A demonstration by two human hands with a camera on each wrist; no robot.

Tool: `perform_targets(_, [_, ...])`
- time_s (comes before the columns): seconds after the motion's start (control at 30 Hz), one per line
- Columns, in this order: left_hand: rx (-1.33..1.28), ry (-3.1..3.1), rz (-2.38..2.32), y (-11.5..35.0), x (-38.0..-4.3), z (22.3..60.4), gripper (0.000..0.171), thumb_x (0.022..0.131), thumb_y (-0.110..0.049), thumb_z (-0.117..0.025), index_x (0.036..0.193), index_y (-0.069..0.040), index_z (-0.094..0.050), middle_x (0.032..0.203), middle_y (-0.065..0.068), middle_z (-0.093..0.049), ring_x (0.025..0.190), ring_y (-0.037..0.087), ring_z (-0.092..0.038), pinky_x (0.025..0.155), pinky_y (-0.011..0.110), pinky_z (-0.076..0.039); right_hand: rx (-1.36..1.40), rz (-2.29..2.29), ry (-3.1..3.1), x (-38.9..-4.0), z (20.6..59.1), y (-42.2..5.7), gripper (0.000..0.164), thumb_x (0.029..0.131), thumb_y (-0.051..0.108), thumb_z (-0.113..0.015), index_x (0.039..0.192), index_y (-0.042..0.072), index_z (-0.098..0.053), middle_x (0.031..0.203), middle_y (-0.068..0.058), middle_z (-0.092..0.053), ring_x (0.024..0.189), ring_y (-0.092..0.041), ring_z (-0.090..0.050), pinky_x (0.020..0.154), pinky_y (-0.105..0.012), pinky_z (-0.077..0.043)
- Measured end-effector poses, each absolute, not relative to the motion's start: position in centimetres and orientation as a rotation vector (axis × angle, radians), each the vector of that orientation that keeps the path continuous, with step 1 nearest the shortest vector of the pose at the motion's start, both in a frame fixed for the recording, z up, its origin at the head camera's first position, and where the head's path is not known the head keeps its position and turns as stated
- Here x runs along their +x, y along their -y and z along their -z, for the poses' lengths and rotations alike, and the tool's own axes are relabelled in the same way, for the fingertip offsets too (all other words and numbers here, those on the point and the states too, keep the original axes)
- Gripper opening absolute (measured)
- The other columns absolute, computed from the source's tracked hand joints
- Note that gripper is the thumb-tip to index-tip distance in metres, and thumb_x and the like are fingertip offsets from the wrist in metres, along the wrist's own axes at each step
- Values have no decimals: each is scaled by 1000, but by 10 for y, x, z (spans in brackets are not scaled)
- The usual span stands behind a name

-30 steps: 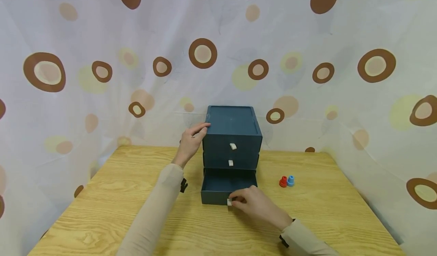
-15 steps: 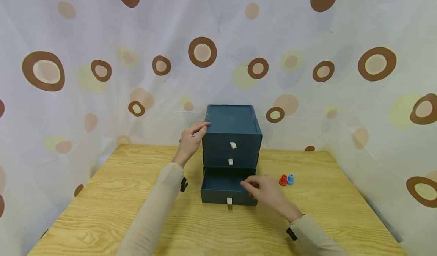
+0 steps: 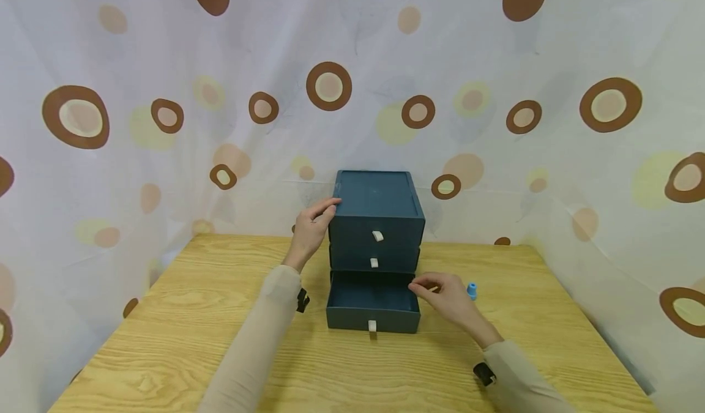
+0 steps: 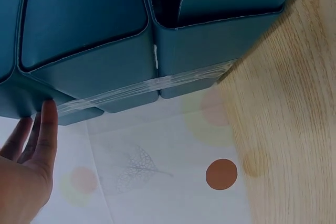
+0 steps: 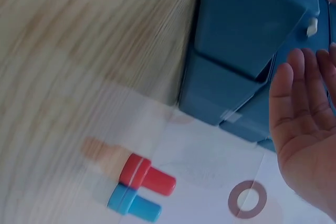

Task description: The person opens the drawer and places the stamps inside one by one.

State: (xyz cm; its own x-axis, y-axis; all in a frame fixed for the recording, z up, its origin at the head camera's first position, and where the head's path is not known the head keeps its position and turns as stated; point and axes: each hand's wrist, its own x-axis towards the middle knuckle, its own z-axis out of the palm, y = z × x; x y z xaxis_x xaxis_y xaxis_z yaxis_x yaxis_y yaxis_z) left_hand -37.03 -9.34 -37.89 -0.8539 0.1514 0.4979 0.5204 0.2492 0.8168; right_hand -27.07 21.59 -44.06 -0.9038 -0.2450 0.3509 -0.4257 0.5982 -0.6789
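Note:
A dark blue chest of drawers stands on the table with its bottom drawer pulled out and bare inside as far as I can see. My left hand rests its fingertips on the chest's upper left side; in the left wrist view those fingers are straight against the wall. Beside the right edge of the open drawer hovers my right hand, fingers loosely bent, holding nothing. Past it lie two small flanged plastic pieces, one blue and one red; the hand hides the red one in the head view.
White pull tabs mark the upper drawers, both pushed in. Clear tape runs across the chest's back. The wooden table reaches a patterned curtain close behind the chest.
My right hand has let go of the bottom drawer's tab and moved right and slightly back, toward the small pieces. The left hand stays on the chest.

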Motion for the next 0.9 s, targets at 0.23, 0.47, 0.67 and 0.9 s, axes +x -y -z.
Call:
perform_targets(0.23, [-631,2229,1643,94,-363,370,39,103,-36,-49,137,-20,-60,150,6,-47,138,26,-43,112,55,-34,544,-1211,2616,-282,441,-235,18,93,27,-69,102,13,-76,100,-1,-74,84,-8,-67,73,-24,-55])
perform_targets(0.47, [-639,2189,1660,94,-372,380,37,104,-32,-50,136,-17,-60,150,8,-47,137,28,-44,111,55,-35,475,-1230,2643,-291,448,-257,18,92,28,-70,104,16,-75,104,-4,-73,86,-11,-67,71,-26,-55])
perform_targets(0.67, [-614,2146,1634,90,-374,384,35,103,-34,-50,133,-22,-63,146,2,-52,133,23,-48,108,52,-39,406,-1240,2683,-293,446,-270,20,92,28,-70,105,14,-74,107,-8,-72,90,-24,-65,67,-29,-55])
perform_targets(0.9, [-596,2134,1642,89,-373,383,35,103,-35,-50,133,-22,-63,146,2,-52,133,24,-48,107,53,-39,329,-1134,2713,-294,442,-288,20,94,29,-68,106,15,-75,104,-6,-73,92,-20,-60,68,-27,-50])
